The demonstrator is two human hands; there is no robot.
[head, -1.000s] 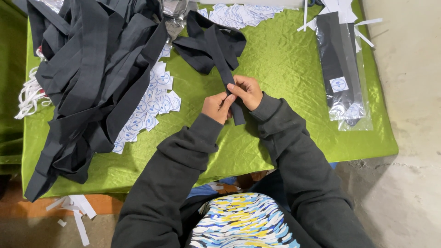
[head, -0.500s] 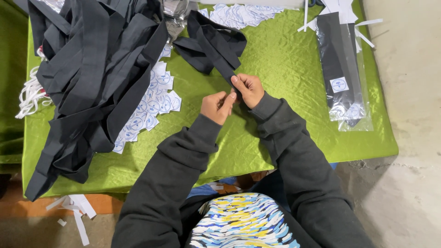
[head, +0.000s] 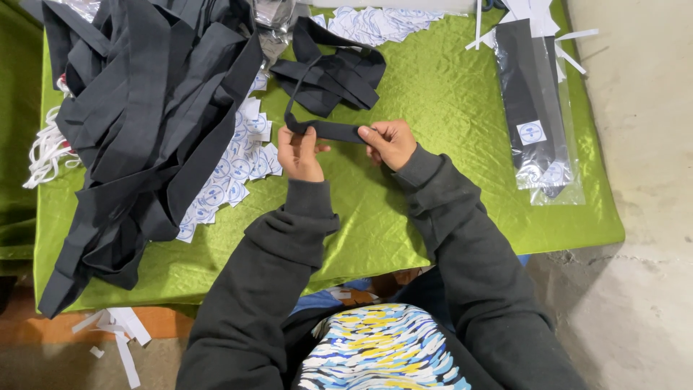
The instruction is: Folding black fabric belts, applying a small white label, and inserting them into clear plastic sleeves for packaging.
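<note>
Both hands have drawn apart since a second ago, when they pinched the dark strip together at one spot; now the flat black fabric strap (head: 333, 131) is stretched level between them above the shiny green cloth covering the table (head: 447, 195). Left hand (head: 299, 153) grips the strap's end at about nine o'clock from the strap's middle, fingers curled closed round it with the thumb on top. Right hand (head: 390, 142) pinches the other end at three o'clock, fingers folded shut on the fabric. From the left hand the strap loops up toward twelve o'clock into a loose bundle of the same black fabric (head: 333, 72) lying on the green cloth. At nine to ten o'clock of the hands a large heap of dark grey fabric bands (head: 137, 123) covers much of the table, partly overlying a scatter of small white round-printed paper labels (head: 231, 173). At two o'clock, well apart from the hands, a clear plastic bag holding folded black fabric (head: 538, 115) rests near the table's far corner.
</note>
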